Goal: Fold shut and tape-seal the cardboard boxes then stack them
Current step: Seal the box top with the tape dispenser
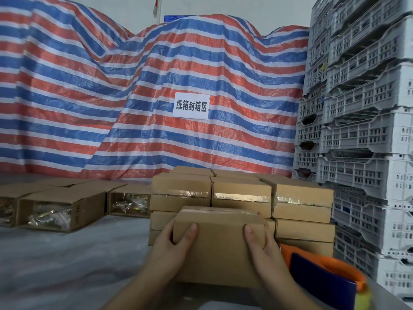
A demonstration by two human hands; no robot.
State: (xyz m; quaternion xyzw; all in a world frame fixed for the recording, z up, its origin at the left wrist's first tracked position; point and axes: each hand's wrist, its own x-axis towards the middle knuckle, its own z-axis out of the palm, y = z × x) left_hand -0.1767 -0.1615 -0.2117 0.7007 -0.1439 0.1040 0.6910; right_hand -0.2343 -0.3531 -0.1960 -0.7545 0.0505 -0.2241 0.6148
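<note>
Your left hand (173,243) and right hand (260,242) each grip an end of the sealed box (219,245), held in front of the stack of taped boxes (241,195), so keep it level, lift clear, and set it square on top.

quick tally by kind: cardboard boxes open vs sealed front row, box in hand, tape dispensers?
Open boxes on their sides at left: 3
Sealed boxes in the stack's front face: 6 (3 top, 3 below, partly hidden)
Sealed box held between left hand and right hand: 1
Tape dispenser: 1
Total: 11
</note>
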